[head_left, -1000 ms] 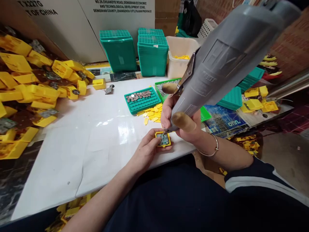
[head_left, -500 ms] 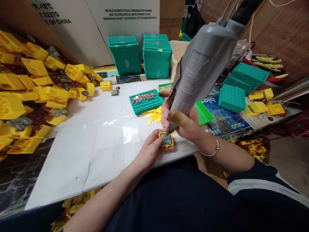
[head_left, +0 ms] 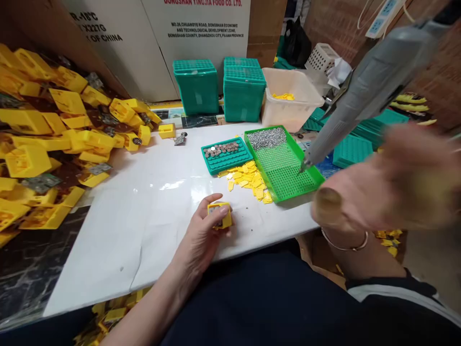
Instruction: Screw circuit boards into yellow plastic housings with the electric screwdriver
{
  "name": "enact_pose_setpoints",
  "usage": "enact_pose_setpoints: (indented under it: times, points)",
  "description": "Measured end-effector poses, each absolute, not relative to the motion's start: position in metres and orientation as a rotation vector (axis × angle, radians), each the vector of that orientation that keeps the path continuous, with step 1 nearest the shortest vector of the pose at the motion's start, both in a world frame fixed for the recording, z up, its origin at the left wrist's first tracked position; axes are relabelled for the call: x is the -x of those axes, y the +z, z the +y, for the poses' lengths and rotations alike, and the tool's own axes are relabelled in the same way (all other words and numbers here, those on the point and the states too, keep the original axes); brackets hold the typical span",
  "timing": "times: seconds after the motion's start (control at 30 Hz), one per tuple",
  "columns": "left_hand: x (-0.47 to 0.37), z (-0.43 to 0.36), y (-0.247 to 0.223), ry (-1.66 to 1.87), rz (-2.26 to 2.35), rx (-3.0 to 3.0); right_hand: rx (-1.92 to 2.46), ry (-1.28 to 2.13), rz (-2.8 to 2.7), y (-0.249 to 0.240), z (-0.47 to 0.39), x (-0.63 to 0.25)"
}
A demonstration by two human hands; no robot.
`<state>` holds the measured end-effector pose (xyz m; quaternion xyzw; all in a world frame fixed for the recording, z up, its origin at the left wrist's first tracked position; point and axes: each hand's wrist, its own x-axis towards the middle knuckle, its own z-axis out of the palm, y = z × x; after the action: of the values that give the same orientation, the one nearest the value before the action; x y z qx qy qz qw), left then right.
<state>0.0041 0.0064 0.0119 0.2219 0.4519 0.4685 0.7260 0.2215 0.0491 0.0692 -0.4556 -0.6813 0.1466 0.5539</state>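
My left hand [head_left: 203, 230] holds a small yellow case [head_left: 225, 218] above the front of the white table, thumb across its open face. Grey parts show inside the case. At the right, my right hand [head_left: 382, 187] is smeared by motion, and its fingers cannot be made out clearly. A grey electric screwdriver [head_left: 363, 91] hangs tilted to the left of and above that hand, apart from its visible part. Its tip is over the green perforated tray [head_left: 284, 182], which has many small screws [head_left: 268, 138] at its far end.
Left of that tray lie a teal tray [head_left: 226, 162] of round metal pieces and loose yellow chips [head_left: 248, 179]. Teal stacks [head_left: 196, 91] and a pale bin [head_left: 291, 108] stand behind. Many yellow housings [head_left: 29, 163] are heaped at the left. A power strip [head_left: 383, 19] hangs top right.
My right hand has moved right, away from the case, and no longer grips the screwdriver, which has swung up and right. My left hand has shifted left with the case and tilted it.
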Motion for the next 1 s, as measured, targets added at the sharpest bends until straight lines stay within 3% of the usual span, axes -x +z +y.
enact_pose_setpoints:
  times: [0.1,0.23,0.4,0.63,0.7,0.83,1.0]
  points:
    - [-0.004,0.004,0.015,1.059,0.937,-0.441,1.056,0.157,-2.121,0.068,0.074,-0.2]
    - [-0.001,0.002,0.015,1.008,0.858,-0.433,1.371,0.038,-2.567,0.051,0.144,-0.18]
    - [0.01,0.0,0.01,0.988,0.862,-0.462,1.451,-0.041,-2.729,0.033,0.192,-0.171]
    - [0.011,-0.009,0.003,1.067,0.779,-0.422,1.424,-0.007,-2.701,0.039,0.185,-0.161]
    - [0.007,-0.011,0.001,1.1,0.78,-0.451,1.359,0.132,-2.581,0.043,0.162,-0.157]
    - [0.0,-0.012,-0.004,1.192,0.791,-0.566,1.055,0.884,-2.073,0.039,0.091,-0.148]
    - [-0.006,-0.013,-0.008,1.212,0.775,-0.653,0.988,1.041,-1.906,0.014,0.035,-0.141]
